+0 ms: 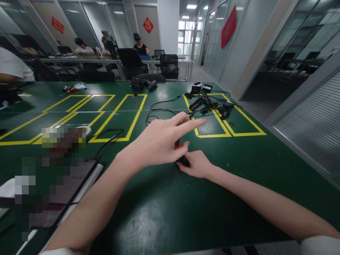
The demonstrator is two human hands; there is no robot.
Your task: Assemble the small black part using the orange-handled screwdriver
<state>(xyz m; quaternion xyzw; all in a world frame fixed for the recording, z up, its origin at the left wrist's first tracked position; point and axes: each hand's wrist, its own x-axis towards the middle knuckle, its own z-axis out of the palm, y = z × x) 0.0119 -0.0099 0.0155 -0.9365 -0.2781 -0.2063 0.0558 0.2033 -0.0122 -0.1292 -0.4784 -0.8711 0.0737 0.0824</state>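
One red and black object (177,143) is at frame centre, its long axis seemingly near upright. Our right hand (198,164) looks clamped on its lower, black end; our left hand (162,138) covers the upper part, but whether it grips we cannot tell.

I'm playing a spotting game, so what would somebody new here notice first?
Probably the two bare hands in the middle: the right hand holds a mostly hidden red and black thing, with the left hand over it. Next might come the yellow outlines across the green table, then the red diamond sign at the back.
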